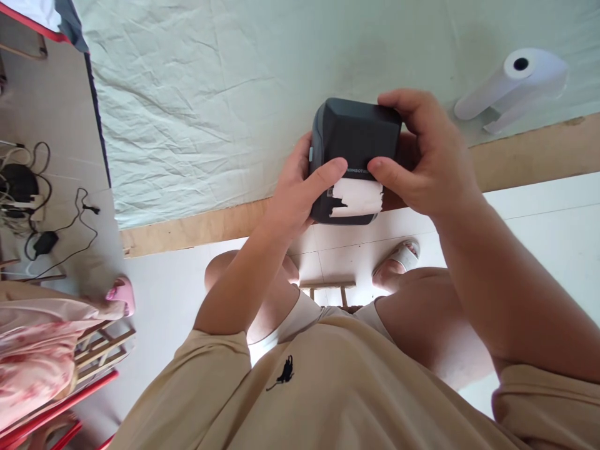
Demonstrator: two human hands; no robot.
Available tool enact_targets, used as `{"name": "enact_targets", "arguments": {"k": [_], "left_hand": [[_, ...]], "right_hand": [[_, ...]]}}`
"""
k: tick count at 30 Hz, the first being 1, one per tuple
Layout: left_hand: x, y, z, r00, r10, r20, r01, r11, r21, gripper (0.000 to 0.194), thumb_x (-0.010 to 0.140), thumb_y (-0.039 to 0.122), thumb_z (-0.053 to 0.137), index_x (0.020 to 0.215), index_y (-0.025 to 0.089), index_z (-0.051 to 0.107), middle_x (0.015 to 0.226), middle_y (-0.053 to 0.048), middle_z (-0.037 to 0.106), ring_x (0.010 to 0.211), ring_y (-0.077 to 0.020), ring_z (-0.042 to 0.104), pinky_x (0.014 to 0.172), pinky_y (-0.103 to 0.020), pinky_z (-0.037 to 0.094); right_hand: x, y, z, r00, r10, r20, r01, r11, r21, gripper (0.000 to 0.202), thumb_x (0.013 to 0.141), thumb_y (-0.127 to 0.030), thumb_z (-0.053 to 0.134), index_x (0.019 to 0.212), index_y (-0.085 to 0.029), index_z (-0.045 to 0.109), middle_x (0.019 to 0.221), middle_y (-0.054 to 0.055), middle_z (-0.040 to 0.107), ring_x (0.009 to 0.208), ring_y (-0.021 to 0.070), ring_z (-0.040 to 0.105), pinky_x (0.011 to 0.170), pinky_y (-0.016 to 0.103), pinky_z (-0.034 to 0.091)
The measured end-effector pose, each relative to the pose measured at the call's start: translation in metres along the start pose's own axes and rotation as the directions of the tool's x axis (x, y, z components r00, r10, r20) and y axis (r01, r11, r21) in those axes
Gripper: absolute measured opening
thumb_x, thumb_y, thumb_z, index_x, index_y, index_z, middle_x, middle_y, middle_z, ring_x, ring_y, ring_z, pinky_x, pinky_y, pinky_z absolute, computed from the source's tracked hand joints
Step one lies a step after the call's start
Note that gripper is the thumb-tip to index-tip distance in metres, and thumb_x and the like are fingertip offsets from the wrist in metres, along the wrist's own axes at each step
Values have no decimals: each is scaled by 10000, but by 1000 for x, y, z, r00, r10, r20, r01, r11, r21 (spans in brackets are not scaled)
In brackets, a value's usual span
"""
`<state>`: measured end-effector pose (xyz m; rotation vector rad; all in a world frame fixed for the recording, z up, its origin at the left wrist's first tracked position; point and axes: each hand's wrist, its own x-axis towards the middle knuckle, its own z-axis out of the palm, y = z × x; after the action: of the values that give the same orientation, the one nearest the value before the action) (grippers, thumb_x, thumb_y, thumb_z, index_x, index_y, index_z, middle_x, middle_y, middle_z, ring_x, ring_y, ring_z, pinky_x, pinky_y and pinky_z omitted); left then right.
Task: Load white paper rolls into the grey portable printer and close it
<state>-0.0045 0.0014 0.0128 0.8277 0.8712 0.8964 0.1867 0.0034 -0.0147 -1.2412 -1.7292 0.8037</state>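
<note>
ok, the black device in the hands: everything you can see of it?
The black device is boxy with rounded edges and looks like plastic. Small pale lettering shows between the thumbs; below it lies ragged-edged white paper. A small light-blue part sits on its left side. The left hand and right hand grip its sides, at the table edge; contact with the table is unclear.

The black device [363, 134] bears torn white paper [360, 199].
</note>
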Motion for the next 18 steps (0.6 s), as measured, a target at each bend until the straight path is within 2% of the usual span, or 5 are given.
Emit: {"name": "enact_targets", "arguments": {"k": [5, 8, 11, 14, 18], "left_hand": [[1, -4, 2, 999, 20, -26, -21, 999, -29, 242, 874, 351, 605, 1093, 255, 568, 875, 13, 612, 705, -93, 651, 570, -215, 525], [3, -6, 3, 1000, 26, -8, -26, 996, -86, 299, 901, 504, 542, 1028, 239, 599, 873, -5, 645, 847, -141, 696, 644, -232, 559], [6, -10, 2, 998, 63, -30, -67, 984, -164, 356, 915, 554, 496, 906, 227, 634, 845, -9, 661, 1015, -171, 687, 772, -255, 576], [7, -13, -2, 995, 72, -62, -82, 981, -174, 354, 913, 557, 501, 891, 241, 659, 827, 6, 651, 1010, -173, 681, 792, -274, 563], [6, -10, -4, 994, 104, -15, -105, 983, -148, 293, 911, 510, 530, 873, 260, 680, 788, 15, 659, 864, -142, 640, 747, -264, 518]], "right_hand": [[-1, 0, 3, 1000, 2, 0, -2, 1000, -23, 553, 793, -404, 633, 1315, -339, 460, 1125, 3, 613, 777, 101, 603, 659, 243, 517], [-1, -1, 2, 1000, -26, -6, 26, 999, -33, 530, 828, -500, 585, 1314, -323, 465, 1117, 30, 607, 807, 130, 613, 688, 281, 521], [-1, 0, 1, 992, -67, -107, 60, 996, -68, 472, 858, -560, 525, 1266, -322, 505, 1105, 56, 583, 950, 180, 605, 774, 326, 525], [-2, 2, 0, 970, -130, -203, 113, 989, -94, 428, 852, -565, 517, 1203, -320, 515, 901, 38, 523, 823, 166, 556, 749, 334, 500], [-5, 3, -2, 976, -180, -124, 169, 981, -93, 527, 741, -509, 671, 1191, -297, 497, 811, 13, 460, 718, 144, 474, 662, 317, 469]]}}
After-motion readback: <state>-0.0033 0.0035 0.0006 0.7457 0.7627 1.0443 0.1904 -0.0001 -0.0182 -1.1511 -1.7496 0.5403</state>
